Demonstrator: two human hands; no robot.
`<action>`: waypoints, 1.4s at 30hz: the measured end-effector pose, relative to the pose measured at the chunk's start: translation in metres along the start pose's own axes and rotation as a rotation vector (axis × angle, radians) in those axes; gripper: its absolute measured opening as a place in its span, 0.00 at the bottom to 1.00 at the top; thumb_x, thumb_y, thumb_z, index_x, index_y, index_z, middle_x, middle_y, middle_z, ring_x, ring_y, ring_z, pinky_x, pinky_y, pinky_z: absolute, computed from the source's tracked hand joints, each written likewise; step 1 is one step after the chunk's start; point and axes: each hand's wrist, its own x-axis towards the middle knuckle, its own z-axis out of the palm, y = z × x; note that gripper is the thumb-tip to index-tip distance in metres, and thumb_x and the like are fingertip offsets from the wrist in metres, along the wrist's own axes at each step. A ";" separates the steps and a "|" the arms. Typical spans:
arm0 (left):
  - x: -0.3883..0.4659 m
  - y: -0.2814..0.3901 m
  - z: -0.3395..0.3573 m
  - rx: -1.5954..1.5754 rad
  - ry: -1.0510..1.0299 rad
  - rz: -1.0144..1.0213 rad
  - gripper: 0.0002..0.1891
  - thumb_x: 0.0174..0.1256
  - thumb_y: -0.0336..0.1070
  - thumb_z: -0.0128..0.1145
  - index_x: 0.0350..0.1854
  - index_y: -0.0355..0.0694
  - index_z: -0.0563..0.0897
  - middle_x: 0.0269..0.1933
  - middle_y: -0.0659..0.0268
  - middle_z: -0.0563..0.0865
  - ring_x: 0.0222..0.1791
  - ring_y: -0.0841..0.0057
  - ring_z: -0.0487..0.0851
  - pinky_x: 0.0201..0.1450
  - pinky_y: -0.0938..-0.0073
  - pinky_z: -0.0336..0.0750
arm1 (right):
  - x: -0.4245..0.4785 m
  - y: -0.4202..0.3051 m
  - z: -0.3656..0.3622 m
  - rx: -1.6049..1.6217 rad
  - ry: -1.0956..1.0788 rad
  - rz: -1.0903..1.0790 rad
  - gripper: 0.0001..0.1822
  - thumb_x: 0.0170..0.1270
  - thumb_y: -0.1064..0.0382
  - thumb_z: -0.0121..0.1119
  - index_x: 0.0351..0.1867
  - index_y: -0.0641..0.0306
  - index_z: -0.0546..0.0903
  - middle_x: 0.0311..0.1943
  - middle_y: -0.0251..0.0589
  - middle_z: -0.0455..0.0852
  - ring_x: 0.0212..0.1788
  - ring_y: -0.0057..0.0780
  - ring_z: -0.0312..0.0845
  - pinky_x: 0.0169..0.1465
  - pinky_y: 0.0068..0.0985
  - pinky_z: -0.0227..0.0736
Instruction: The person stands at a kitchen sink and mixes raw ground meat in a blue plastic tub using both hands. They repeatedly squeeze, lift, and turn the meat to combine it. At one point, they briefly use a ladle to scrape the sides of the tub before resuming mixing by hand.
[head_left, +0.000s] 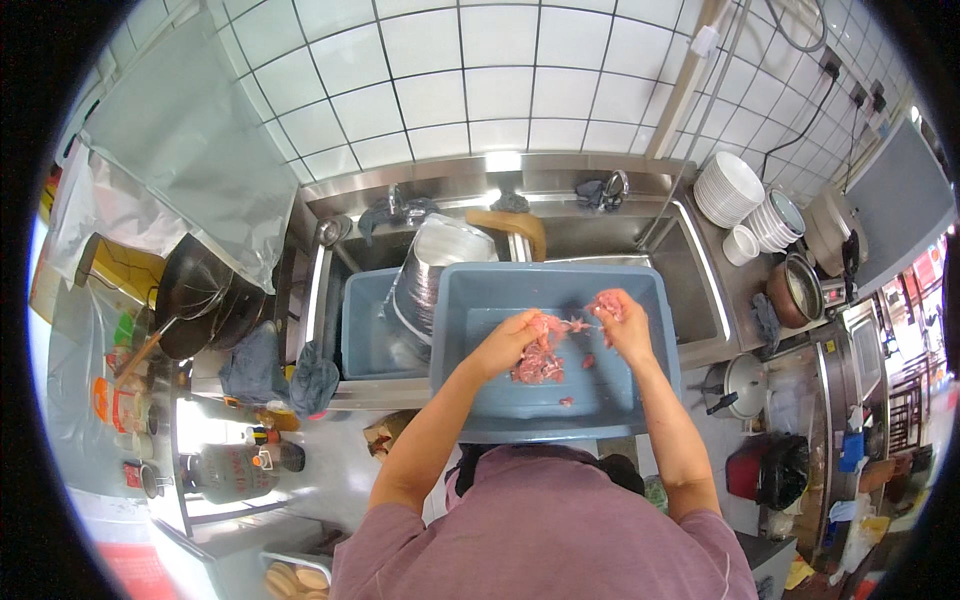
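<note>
A large blue-grey plastic tub rests at the front of a steel sink, right before me. Over its middle, my left hand grips part of a clump of raw meat pieces. My right hand holds another lump of raw meat above the tub's right side. Strands and bits of meat stretch between the two hands. Small scraps of meat lie on the tub's floor. The palms and some fingertips are hidden.
A second blue-grey tub stands in the sink at left, with a silvery foil bag leaning over it. Two faucets rise behind. Stacked white bowls and a copper-coloured pot stand at right; a dark wok is at left.
</note>
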 end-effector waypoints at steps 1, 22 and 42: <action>0.000 0.003 -0.002 -0.014 0.012 -0.013 0.12 0.68 0.37 0.43 0.47 0.37 0.75 0.36 0.71 0.79 0.37 0.82 0.74 0.44 0.79 0.69 | 0.003 0.017 0.005 0.027 -0.022 0.005 0.09 0.59 0.67 0.56 0.42 0.62 0.77 0.29 0.36 0.83 0.19 0.18 0.73 0.19 0.19 0.67; 0.016 -0.013 -0.003 0.055 0.094 -0.106 0.14 0.63 0.44 0.48 0.33 0.38 0.81 0.29 0.68 0.79 0.30 0.80 0.74 0.36 0.80 0.69 | -0.016 -0.020 0.056 0.574 -0.406 0.321 0.20 0.69 0.46 0.44 0.29 0.61 0.75 0.17 0.30 0.71 0.13 0.14 0.60 0.14 0.13 0.52; 0.015 -0.046 -0.018 -0.366 0.098 -0.166 0.20 0.62 0.26 0.49 0.58 0.40 0.69 0.50 0.63 0.75 0.49 0.74 0.75 0.52 0.72 0.73 | -0.017 -0.011 0.006 0.430 -0.242 0.157 0.07 0.63 0.65 0.51 0.39 0.66 0.73 0.41 0.44 0.83 0.23 0.21 0.78 0.18 0.17 0.67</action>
